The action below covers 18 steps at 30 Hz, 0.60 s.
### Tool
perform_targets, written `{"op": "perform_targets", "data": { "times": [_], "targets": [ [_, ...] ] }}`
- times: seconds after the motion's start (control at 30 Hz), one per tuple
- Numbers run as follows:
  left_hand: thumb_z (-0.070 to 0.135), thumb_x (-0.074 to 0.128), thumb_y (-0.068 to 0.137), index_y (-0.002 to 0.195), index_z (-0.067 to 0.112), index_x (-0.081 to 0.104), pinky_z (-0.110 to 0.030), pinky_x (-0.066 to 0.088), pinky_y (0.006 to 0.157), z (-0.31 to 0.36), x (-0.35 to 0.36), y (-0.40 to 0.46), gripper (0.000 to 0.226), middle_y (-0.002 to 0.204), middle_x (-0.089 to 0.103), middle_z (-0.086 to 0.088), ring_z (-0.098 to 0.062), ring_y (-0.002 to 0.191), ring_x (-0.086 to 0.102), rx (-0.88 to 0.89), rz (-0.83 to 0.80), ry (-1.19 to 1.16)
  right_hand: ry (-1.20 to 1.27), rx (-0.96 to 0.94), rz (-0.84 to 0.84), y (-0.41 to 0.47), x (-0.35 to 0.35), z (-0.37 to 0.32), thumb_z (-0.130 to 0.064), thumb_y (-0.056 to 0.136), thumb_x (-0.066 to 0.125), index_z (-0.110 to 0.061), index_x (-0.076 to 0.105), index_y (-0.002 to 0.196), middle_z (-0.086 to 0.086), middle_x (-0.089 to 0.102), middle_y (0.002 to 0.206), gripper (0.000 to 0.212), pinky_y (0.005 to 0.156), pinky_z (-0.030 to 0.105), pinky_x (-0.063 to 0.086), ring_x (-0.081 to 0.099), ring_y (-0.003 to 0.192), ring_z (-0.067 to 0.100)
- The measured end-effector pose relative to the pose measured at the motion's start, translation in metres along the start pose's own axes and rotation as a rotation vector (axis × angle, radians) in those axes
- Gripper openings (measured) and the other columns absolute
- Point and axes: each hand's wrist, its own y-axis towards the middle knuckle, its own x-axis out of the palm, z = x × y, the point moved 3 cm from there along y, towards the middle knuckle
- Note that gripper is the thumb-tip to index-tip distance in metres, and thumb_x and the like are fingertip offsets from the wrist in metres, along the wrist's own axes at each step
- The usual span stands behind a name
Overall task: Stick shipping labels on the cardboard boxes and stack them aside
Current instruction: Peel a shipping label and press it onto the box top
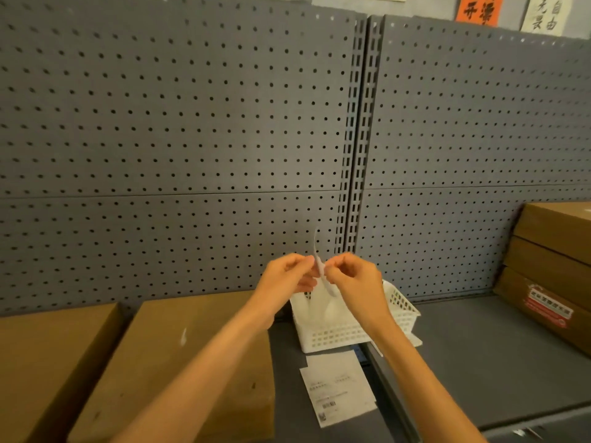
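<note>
Both hands are raised in front of the pegboard and pinch a white shipping label point(320, 266) between them, seen nearly edge-on. My left hand point(287, 276) holds its left side, my right hand point(355, 279) its right side. Below the hands lie two flat cardboard boxes: one point(179, 362) under my left forearm and another point(41, 362) at the far left. A stack of three cardboard boxes point(550, 266) stands at the right, the lowest bearing a red and white sticker. A further printed label point(339, 388) lies on the grey shelf.
A white plastic basket point(399, 311) sits on the grey shelf point(479, 362) just behind the hands. The grey pegboard point(192, 123) closes off the back. A gap between two shelf sections runs down near my right forearm.
</note>
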Motion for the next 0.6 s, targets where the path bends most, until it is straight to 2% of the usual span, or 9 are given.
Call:
{"op": "perform_targets", "data": {
  "times": [0.13,0.27,0.43,0.6],
  "targets": [
    [0.032,0.055,0.094,0.1,0.013,0.069,-0.021,0.057,0.074,-0.009,-0.022,-0.007,0.024,0.094,0.073,-0.005,-0.015,0.086,0.07,-0.059,0.04,-0.066,-0.042,-0.075,-0.084,-0.008,0.032,-0.004,-0.015,0.089,0.062,-0.015,0.072,0.081,-0.006,0.07,0.078,0.013,0.066,0.012,0.048,0.063,0.072,0.003],
    [0.024,0.058,0.093,0.1,0.008,0.069,-0.024,0.057,0.079,-0.016,-0.046,-0.013,0.02,0.097,0.073,-0.007,-0.017,0.091,0.07,-0.073,0.068,-0.092,-0.022,-0.08,-0.168,-0.014,0.059,-0.005,-0.015,0.089,0.063,-0.022,0.072,0.09,-0.012,0.071,0.086,0.012,0.071,0.012,0.049,0.065,0.082,0.001],
    [0.015,0.056,0.093,0.1,0.004,0.068,-0.022,0.056,0.074,-0.018,-0.077,-0.02,0.017,0.097,0.073,-0.008,-0.018,0.088,0.07,-0.066,0.164,-0.12,-0.045,-0.08,-0.231,-0.018,0.087,-0.007,-0.017,0.087,0.065,-0.026,0.072,0.105,-0.015,0.07,0.1,0.021,0.081,0.016,0.052,0.065,0.091,0.0],
    [0.015,0.051,0.097,0.101,0.011,0.066,-0.025,0.056,0.079,-0.018,-0.109,-0.027,0.016,0.103,0.071,-0.003,-0.017,0.09,0.069,-0.071,0.262,-0.102,-0.044,-0.049,-0.181,-0.017,0.1,-0.007,-0.014,0.086,0.065,-0.021,0.071,0.102,-0.013,0.069,0.092,0.018,0.075,0.012,0.051,0.064,0.085,-0.002]
  ]
}}
